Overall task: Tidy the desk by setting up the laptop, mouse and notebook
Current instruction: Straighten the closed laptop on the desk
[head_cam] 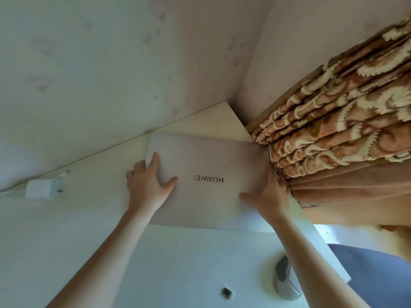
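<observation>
Your closed laptop lies flat on the pale worktop, pushed toward the far corner where the wall meets the patterned curtain (its lid logo reads upside down from where you stand). Your left hand rests on the laptop's left edge with fingers spread over the lid and thumb splayed out, while your right hand grips the right edge, thumb on the lid and fingers wrapped out of sight beside the curtain. A white charger sits well apart to the left near the wall, and a small dark object lies on the near worktop.
</observation>
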